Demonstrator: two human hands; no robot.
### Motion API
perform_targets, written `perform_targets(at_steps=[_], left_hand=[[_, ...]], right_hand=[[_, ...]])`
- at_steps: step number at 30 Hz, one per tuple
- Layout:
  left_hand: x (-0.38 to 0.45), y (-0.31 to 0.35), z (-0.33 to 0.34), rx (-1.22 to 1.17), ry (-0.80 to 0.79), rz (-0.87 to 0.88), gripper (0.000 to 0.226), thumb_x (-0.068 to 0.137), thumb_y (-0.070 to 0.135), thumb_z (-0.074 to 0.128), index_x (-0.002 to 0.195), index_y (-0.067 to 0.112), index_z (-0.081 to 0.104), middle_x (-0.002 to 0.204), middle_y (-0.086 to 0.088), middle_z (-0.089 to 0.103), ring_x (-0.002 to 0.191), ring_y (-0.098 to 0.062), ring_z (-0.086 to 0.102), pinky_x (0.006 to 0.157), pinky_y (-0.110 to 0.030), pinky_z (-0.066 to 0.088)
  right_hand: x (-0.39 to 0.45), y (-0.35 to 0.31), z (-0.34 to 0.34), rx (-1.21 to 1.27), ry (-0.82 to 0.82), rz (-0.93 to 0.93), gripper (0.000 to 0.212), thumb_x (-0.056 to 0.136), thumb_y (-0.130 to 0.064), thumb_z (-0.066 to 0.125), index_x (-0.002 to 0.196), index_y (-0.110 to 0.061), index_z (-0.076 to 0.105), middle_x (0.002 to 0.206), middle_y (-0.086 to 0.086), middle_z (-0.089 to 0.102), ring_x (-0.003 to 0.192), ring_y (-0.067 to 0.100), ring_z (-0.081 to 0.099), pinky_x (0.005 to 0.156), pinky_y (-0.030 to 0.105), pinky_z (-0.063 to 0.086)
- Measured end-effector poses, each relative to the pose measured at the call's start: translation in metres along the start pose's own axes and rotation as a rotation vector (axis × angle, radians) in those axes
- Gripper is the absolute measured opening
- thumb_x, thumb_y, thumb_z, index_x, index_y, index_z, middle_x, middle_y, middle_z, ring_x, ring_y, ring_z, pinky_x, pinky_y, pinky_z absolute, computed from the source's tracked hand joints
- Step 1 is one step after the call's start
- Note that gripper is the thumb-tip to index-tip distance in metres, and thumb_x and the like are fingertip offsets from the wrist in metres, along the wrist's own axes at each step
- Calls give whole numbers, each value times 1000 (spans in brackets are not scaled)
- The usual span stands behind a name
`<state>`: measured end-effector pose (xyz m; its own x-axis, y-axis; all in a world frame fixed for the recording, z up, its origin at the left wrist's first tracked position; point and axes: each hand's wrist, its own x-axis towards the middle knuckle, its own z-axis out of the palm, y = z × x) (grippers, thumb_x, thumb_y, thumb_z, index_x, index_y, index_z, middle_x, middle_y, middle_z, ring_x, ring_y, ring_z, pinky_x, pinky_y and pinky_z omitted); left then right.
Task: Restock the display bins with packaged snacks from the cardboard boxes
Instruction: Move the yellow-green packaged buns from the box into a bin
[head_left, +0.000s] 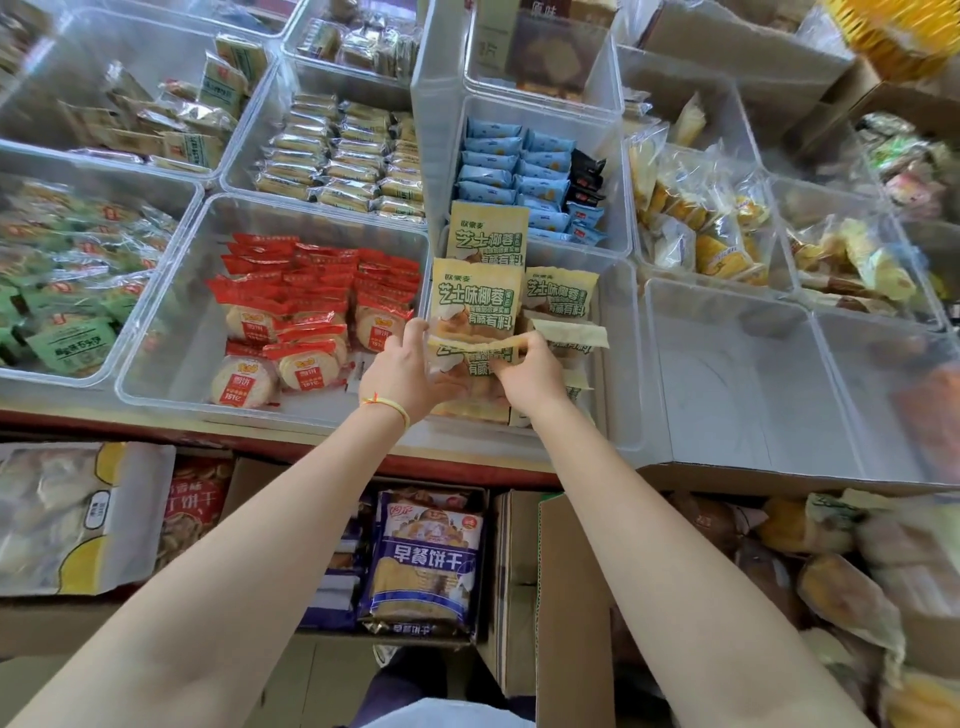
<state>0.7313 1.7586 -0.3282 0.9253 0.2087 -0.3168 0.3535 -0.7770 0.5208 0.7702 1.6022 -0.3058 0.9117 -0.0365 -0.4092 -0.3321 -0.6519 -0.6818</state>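
Observation:
Both hands reach into a clear plastic bin at the centre of the display. My left hand and my right hand grip a yellow-and-green snack packet between them, low in the bin. Upright packets of the same snack stand behind it, one more further back and another to the right. An open cardboard box sits below the shelf edge, with wrapped buns heaped to its right.
Left of the central bin is a bin of red rice-cracker packets. To its right stands a bare clear bin. Blue packets fill the bin behind. A blue biscuit bag lies in a box below the red shelf edge.

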Motion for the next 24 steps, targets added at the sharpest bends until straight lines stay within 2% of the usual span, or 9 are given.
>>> perform_targets(at_steps=[3, 5, 8, 11, 14, 16, 19, 22, 24], left_hand=[[-3, 3, -3, -18, -46, -28, 97, 72, 63, 74, 145, 21, 25, 132, -15, 47, 110, -35, 57, 82, -42, 47], [-7, 11, -7, -88, -16, -59, 94, 75, 62, 71, 145, 15, 29, 135, -14, 45, 119, -32, 51, 92, -42, 45], [-21, 31, -14, -215, 249, -3, 81, 82, 49, 69, 143, 7, 35, 137, -13, 44, 129, -28, 39, 107, -38, 31], [-43, 60, -18, -243, 438, 143, 65, 83, 35, 71, 136, 7, 45, 132, -13, 47, 126, -28, 39, 108, -37, 28], [-67, 95, -15, -265, 480, 249, 37, 85, 21, 67, 119, 7, 60, 118, -12, 55, 113, -27, 48, 99, -29, 34], [-84, 118, -9, -284, 423, 276, 18, 87, 17, 63, 102, 9, 68, 99, -6, 64, 94, -24, 57, 87, -32, 44], [-109, 154, 11, -265, 231, 271, 15, 88, 21, 59, 90, 14, 72, 79, 0, 69, 78, -23, 63, 73, -36, 52], [-135, 190, 46, -182, 69, 271, 17, 89, 26, 59, 89, 15, 73, 79, 0, 71, 78, -24, 67, 74, -36, 55], [-152, 213, 74, -158, -46, 266, 18, 89, 28, 59, 90, 16, 72, 83, -2, 73, 76, -23, 68, 74, -37, 56]], right_hand=[[-6, 3, -10, -13, -2, -7, 28, 94, -20, 63, 119, -18, 51, 110, 5, 62, 91, 23, 63, 72, 37, 56], [-14, 5, -19, 22, 3, -10, 31, 93, -17, 63, 121, -18, 50, 109, 5, 63, 92, 24, 64, 78, 42, 57], [-31, 9, -41, 159, 28, -40, 23, 90, -13, 62, 108, -25, 53, 97, 4, 63, 93, 26, 66, 81, 50, 59], [-57, 15, -74, 250, 50, -115, 12, 94, -11, 57, 100, -21, 59, 95, 6, 65, 86, 25, 69, 76, 46, 61], [-84, 28, -108, 339, 14, -175, 11, 97, -13, 56, 100, -9, 66, 86, 8, 69, 71, 18, 69, 66, 36, 62], [-98, 42, -129, 365, -38, -175, 15, 98, -17, 56, 95, -9, 68, 81, 8, 70, 69, 18, 69, 62, 34, 59], [-112, 74, -156, 309, -169, -137, 21, 100, -23, 56, 92, -9, 68, 80, 7, 71, 70, 20, 69, 65, 35, 58], [-125, 116, -190, 143, -312, -78, 23, 100, -29, 55, 93, -11, 67, 85, 5, 71, 73, 18, 67, 72, 36, 57], [-132, 149, -215, -3, -316, -65, 21, 98, -35, 57, 95, -17, 67, 89, 1, 72, 76, 15, 67, 77, 36, 56]])
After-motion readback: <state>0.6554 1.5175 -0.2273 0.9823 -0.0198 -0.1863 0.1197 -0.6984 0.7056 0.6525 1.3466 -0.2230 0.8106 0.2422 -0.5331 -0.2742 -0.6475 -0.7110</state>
